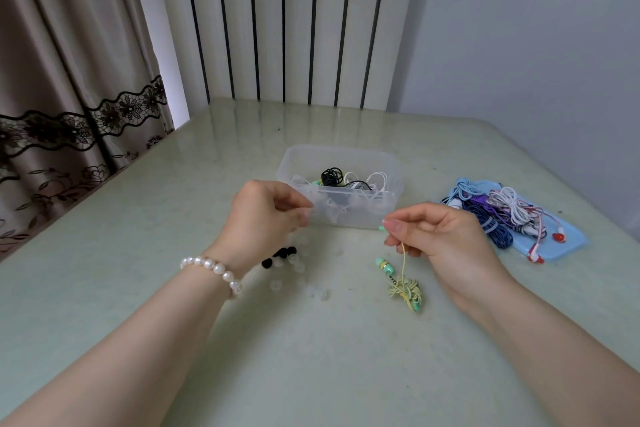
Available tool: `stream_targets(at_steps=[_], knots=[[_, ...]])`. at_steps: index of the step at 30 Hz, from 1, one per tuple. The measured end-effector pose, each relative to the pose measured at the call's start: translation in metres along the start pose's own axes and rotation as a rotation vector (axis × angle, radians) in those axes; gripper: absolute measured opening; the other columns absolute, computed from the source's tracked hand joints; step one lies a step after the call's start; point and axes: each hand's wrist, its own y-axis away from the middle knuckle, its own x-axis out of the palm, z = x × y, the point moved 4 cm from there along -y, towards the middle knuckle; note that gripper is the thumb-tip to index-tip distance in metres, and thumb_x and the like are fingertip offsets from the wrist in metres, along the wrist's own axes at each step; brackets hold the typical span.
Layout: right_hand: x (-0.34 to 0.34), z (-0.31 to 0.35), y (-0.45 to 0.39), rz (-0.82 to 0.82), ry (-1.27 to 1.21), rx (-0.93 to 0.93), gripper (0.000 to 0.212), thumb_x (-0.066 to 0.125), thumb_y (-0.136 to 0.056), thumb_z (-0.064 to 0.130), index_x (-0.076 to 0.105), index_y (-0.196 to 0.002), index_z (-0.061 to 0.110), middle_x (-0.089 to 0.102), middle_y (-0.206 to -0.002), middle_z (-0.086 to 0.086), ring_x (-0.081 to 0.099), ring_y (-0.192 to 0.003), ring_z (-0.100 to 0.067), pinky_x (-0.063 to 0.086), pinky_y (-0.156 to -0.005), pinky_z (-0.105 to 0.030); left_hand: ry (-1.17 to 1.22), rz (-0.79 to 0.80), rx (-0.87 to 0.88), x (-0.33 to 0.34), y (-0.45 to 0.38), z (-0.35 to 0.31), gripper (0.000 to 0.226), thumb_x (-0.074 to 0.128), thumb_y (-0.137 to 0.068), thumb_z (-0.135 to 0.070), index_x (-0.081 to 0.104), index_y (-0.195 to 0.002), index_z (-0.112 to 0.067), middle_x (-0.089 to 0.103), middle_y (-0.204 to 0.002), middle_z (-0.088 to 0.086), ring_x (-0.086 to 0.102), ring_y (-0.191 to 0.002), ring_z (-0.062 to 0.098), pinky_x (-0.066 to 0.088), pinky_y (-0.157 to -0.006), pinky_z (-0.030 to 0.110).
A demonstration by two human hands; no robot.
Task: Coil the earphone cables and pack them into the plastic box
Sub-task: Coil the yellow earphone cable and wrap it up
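- My right hand (pixel 446 236) grip pinches yellow-green earphone (pixel 403 282), coil resting on surface (pixel 311 357).
- My left hand (pixel 266 215) grip: fingers curled, pinching sth tiny; can't tell what.
- Plastic box (pixel 341 185) behind both hands.

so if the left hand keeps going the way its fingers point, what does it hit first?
Likely the plastic box: the left hand points right at its near-left corner, nothing visible between. Depth is unclear.

Clear box (pixel 353 215), yellow-green earphones (pixel 403 288) — blue lid (pixel 568 239), pale-green table (pixel 311 357).
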Motion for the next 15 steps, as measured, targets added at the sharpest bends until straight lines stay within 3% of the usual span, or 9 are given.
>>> stream_targets(at_steps=[3, 5, 8, 12, 15], knots=[[0.002, -0.001, 0.002, 0.034, -0.055, 0.054, 0.007, 0.070, -0.067, 0.009, 0.069, -0.074, 0.012, 0.070, -0.061, -0.005, 0.059, -0.058, -0.012, 0.043, -0.066, -0.024, 0.505, 0.162, -0.162, 0.022, 0.017, -0.009, 0.014, 0.064, -0.076, 0.009, 0.067, -0.068, -0.002, 0.067, -0.057, 0.005, 0.065, -0.056, 0.015, 0.057, -0.061, 0.023], [0.005, -0.001, 0.002, 0.070, -0.058, 0.061, 0.011, 0.066, -0.074, 0.003, 0.069, -0.077, 0.013, 0.071, -0.065, -0.006, 0.061, -0.058, -0.010, 0.045, -0.069, -0.025, 0.686, 0.252, -0.247, 0.035, 0.027, -0.013, 0.014, 0.059, -0.076, 0.014, 0.066, -0.071, 0.003, 0.068, -0.060, 0.010, 0.067, -0.057, 0.015, 0.057, -0.060, 0.020], [0.006, 0.001, 0.003, 0.094, -0.060, 0.032, 0.014, 0.064, -0.075, 0.001, 0.069, -0.078, 0.014, 0.071, -0.066, -0.004, 0.064, -0.060, -0.009, 0.048, -0.068, -0.022, 0.790, 0.307, -0.299, 0.045, 0.034, -0.014, 0.015, 0.055, -0.077, 0.017, 0.066, -0.079, 0.007, 0.070, -0.068, 0.015, 0.069, -0.062, 0.017, 0.057, -0.061, 0.021], [0.008, 0.005, 0.005, 0.122, -0.063, -0.031, 0.015, 0.067, -0.060, 0.020, 0.072, -0.074, 0.018, 0.070, -0.066, 0.001, 0.060, -0.060, -0.008, 0.046, -0.058, -0.015, 0.801, 0.297, -0.292, 0.047, 0.037, -0.015, 0.015, 0.057, -0.076, 0.016, 0.066, -0.081, 0.006, 0.070, -0.068, 0.014, 0.069, -0.061, 0.017, 0.057, -0.059, 0.021], [0.009, 0.005, 0.005, 0.126, -0.066, -0.066, 0.013, 0.068, -0.057, 0.020, 0.073, -0.069, 0.018, 0.070, -0.068, -0.001, 0.059, -0.067, -0.012, 0.049, -0.059, -0.018, 0.801, 0.294, -0.288, 0.047, 0.038, -0.015, 0.013, 0.058, -0.075, 0.014, 0.066, -0.081, 0.006, 0.071, -0.070, 0.015, 0.070, -0.062, 0.018, 0.057, -0.060, 0.021]])
